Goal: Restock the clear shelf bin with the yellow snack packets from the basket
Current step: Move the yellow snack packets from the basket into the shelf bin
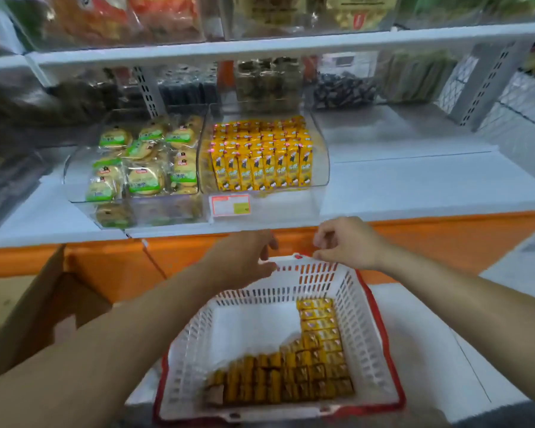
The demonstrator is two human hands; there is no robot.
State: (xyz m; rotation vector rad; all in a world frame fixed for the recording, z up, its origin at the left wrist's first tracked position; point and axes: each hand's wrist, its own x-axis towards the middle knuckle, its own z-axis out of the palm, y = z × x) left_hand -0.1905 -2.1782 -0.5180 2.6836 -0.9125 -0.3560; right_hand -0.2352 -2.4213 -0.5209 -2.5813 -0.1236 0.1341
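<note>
While glossy yellow snack packets (pixel 318 335) line the slotted white basket (pixel 195 335) in an L, others fill the clear bin (pixel 320 168) upright; left hand (pixel 241 257) lies relaxed at the basket rim, right hand (pixel 349 242) curls loosely, grip unclear.

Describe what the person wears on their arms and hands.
Both forearms are bare to the frame's edge, with no sleeves in view. The left hand and right hand are ungloved; no watch, bracelet or ring shows, though the fingers are slightly blurred.

Glossy clear plastic bin (pixel 322 168), perforated matt white plastic basket (pixel 357 332), shiny foil packets (pixel 261 162)
</note>
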